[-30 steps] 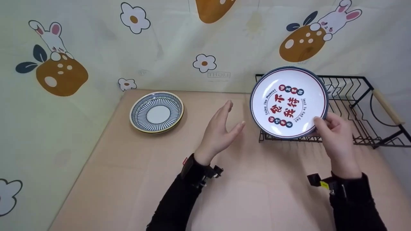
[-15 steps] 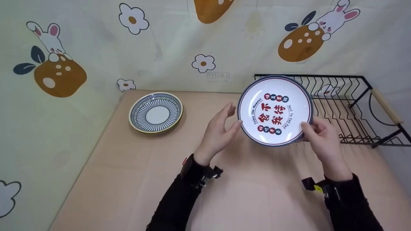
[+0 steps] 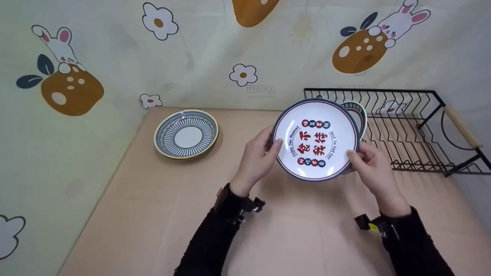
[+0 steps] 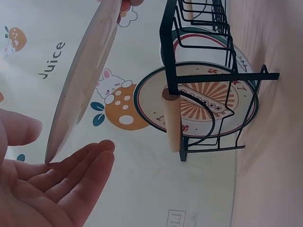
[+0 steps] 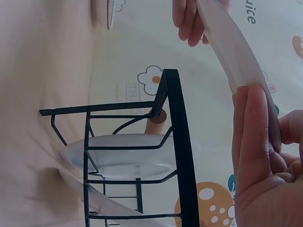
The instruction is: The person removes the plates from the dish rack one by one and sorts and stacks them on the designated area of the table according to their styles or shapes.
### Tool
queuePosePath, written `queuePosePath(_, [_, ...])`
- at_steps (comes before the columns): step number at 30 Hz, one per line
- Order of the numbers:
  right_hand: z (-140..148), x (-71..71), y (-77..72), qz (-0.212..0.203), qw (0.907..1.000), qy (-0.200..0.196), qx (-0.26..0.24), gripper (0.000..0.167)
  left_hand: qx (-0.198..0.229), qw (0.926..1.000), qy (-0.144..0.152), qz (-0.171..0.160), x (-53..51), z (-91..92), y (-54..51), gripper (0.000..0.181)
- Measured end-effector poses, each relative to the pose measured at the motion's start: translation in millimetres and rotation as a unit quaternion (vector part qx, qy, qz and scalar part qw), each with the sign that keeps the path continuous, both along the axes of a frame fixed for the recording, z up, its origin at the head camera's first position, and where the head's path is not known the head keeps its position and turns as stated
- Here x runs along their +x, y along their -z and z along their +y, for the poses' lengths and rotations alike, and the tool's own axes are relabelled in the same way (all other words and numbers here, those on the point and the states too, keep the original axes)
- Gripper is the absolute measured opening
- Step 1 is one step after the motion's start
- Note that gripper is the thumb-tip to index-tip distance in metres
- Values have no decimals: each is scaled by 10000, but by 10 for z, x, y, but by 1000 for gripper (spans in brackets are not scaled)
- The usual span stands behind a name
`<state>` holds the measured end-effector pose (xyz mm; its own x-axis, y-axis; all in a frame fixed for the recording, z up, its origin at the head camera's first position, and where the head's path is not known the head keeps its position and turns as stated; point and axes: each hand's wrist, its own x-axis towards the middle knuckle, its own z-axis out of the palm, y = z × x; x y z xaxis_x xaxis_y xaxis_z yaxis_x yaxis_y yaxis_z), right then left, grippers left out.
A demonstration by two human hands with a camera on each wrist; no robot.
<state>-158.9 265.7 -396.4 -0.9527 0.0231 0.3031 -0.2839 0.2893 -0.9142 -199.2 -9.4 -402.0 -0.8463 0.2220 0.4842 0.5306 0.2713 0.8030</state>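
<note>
A white plate (image 3: 316,140) with a blue rim and red lettering is held tilted above the table, its face toward the head camera. My right hand (image 3: 374,174) pinches its right edge, thumb on the face and fingers behind. At the opposite edge is my left hand (image 3: 255,163). In the left wrist view that plate (image 4: 87,75) is edge-on; its rim touches the left hand's nearly straight fingers (image 4: 78,177), while the thumb stands a little apart from it. The right wrist view shows the right fingers (image 5: 255,127) lying along the back of the plate (image 5: 236,52).
A black wire rack (image 3: 408,134) with a wooden handle (image 3: 462,126) stands at the back right. Two plates stand in it, one a sunburst-patterned plate (image 4: 208,97). A blue-striped shallow dish (image 3: 188,137) sits at the back left of the table (image 3: 161,214).
My right hand has brought the plate left and nearer, from before the rack to the left hand, which now meets its edge. A plate in the rack has come into sight behind it.
</note>
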Motion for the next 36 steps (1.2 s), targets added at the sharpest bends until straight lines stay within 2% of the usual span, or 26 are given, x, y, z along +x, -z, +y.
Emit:
queuePosePath(5, [-9,7,15,50,9999,-43,78,23,119,9998,-153,-64,7,-31,-7,23])
queuePosePath(15, [-33,13,44,56,9999,-94,28,22,82,9995,-251,-154,0,-60,-8,16])
queuePosePath(20, [-52,3,53,37,9999,-134,-23,21,70,9991,-362,-196,-15,-82,-9,13])
queuePosePath(28, [-88,-8,45,-158,9986,-497,-41,18,70,9979,-590,-248,-20,-132,-32,14])
queuePosePath(36, [-115,-3,34,-201,9975,-674,-99,17,98,9967,-770,-235,-28,-173,-53,15])
